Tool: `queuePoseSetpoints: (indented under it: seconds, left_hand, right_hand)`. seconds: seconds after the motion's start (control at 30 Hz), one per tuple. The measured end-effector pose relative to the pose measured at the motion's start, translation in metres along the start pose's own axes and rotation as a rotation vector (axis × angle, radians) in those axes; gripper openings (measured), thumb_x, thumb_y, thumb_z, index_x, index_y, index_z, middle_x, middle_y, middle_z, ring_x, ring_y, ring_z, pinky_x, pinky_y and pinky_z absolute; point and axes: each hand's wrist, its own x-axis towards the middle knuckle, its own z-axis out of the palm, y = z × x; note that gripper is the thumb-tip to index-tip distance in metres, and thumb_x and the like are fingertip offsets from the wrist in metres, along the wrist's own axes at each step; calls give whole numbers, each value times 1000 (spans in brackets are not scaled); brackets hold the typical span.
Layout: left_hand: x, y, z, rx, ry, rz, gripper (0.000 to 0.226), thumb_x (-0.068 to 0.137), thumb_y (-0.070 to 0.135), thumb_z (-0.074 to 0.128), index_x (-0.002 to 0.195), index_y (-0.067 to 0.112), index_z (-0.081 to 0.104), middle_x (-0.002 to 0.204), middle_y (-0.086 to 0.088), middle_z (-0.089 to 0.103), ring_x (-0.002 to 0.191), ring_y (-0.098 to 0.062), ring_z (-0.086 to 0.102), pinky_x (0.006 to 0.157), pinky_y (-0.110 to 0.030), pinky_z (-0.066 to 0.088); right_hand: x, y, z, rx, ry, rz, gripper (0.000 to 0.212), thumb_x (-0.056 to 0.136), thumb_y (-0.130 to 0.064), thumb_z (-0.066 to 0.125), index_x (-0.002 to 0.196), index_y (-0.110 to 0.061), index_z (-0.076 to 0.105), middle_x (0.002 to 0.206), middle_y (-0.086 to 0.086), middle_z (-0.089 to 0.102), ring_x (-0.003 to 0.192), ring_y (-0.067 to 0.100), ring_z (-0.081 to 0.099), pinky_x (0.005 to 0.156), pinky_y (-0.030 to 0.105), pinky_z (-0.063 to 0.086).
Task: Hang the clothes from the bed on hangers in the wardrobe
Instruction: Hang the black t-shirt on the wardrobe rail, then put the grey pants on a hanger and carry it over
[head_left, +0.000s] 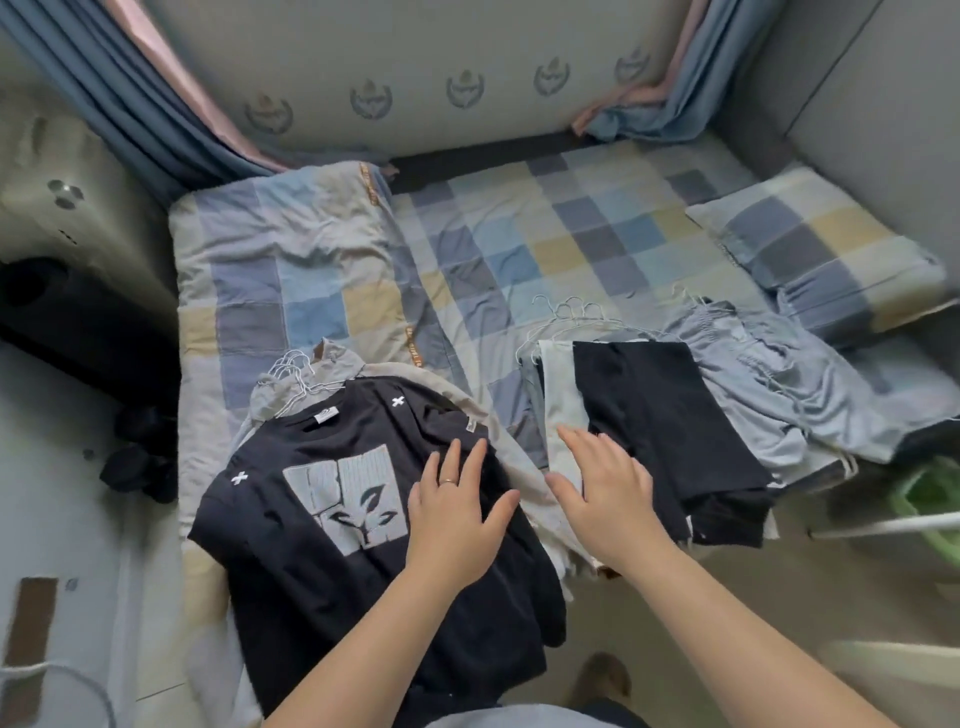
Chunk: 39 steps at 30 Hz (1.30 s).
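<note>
Resting flat on the black T-shirt (332, 582), the left hand (457, 519) has straight fingers held close together, thumb out to the side, gripping nothing; a ring (448, 480) sits on one finger. The right hand (608, 493) is over the second pile, fingers straight and slightly spread, holding nothing. Contact with the cloth can't be confirmed.

Clothes are in two piles at the near edge of the bed (545, 249):
- Left pile: T-shirt with a grey print on top, beige garment (447, 387) under it, white wire hangers (291, 371) bunched at the collar.
- Right pile: black garment (660, 415) on top, pale garment (561, 415) sticking out on its left, more wire hangers (571, 312) at the far end. A crumpled grey-blue garment (779, 384) touches its right side.

Surroundings:
- Folded checked quilt (280, 270) lies under and behind the left pile.
- Checked pillow (821, 254) sits at the far right, just behind the grey-blue garment.
- Blue-and-pink curtains (145, 104) hang at the far left corner.
- Dark box (62, 312) and a dark bundle (140, 457) are on the floor, left of the bed.

Nothing lies over the top garment of either pile apart from the hands.

Container: green basket (924, 493) right of the bed, partly out of view, white bar (893, 525) crossing in front of it. Contents can't be made out.
</note>
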Motion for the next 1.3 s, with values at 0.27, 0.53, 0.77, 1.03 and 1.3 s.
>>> queuePoseSetpoints:
  seconds: [0.27,0.53,0.77,1.03,1.3]
  left_hand:
    - [-38,157,96,69,-50,167,71,96,70,29,157,44,4,167,11,-2,153,-17,-10,123,-45,4]
    - [-44,294,162,139,-137,309,71,96,68,32,157,44,4,167,9,0,153,-17,-8,123,-44,3]
    - [-17,364,193,135,-169,369,68,98,65,33,157,44,6,167,11,3,153,-15,-6,123,-42,5]
    - [82,439,230,123,-182,403,68,98,65,32,157,42,7,167,8,4,154,-19,-5,123,-44,6]
    - [193,497,233,147,-189,321,68,98,65,31,157,40,7,168,5,5,154,-22,-4,123,-48,5]
  right_hand:
    - [-90,165,-78,115,81,126,56,100,-48,39,152,-41,19,159,-19,19,148,8,5,119,41,4]
    - [-147,289,-143,201,212,307,58,99,-45,43,152,-37,22,156,-18,26,147,10,15,116,36,11]
    - [-150,350,-175,254,255,391,56,99,-44,44,151,-38,25,154,-17,31,144,10,22,114,36,16]
    - [-66,430,-237,111,239,384,57,99,-47,42,151,-38,23,155,-15,31,144,11,22,116,39,17]
    - [61,490,-305,-21,90,314,56,98,-50,40,150,-38,24,152,-15,34,143,11,24,116,42,18]
